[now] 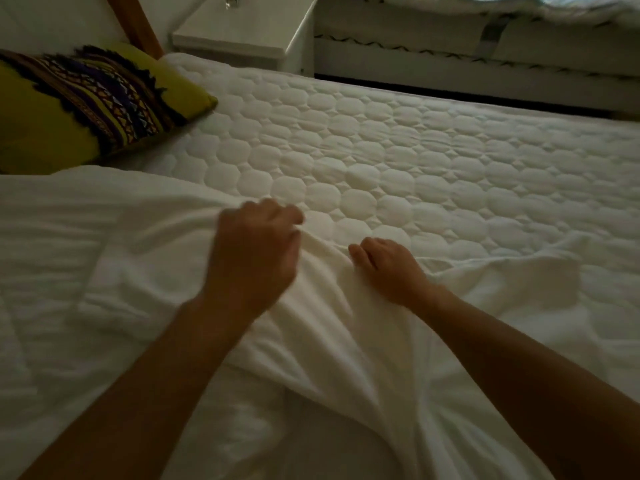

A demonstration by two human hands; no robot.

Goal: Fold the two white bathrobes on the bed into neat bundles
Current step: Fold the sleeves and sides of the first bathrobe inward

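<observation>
Both hands, left hand point(254, 251) and right hand point(388, 268), clutch bunched white terry bathrobe point(346, 327) on the quilted white mattress point(433, 174). One yellow patterned cushion point(86, 105) lies far left; one white nightstand point(249, 32) stands beyond.

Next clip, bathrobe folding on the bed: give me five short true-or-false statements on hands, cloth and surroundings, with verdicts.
1. Both hands rest on white cloth. True: the left hand and the right hand are on the bathrobe.
2. The cushion is plain white. False: it is yellow-green with a dark patterned band.
3. The bathrobe is already a neat bundle. False: it lies spread and creased.
4. A white bedside table stands beyond the bed. True.
5. The person wears long sleeves. False: both forearms are bare.
</observation>
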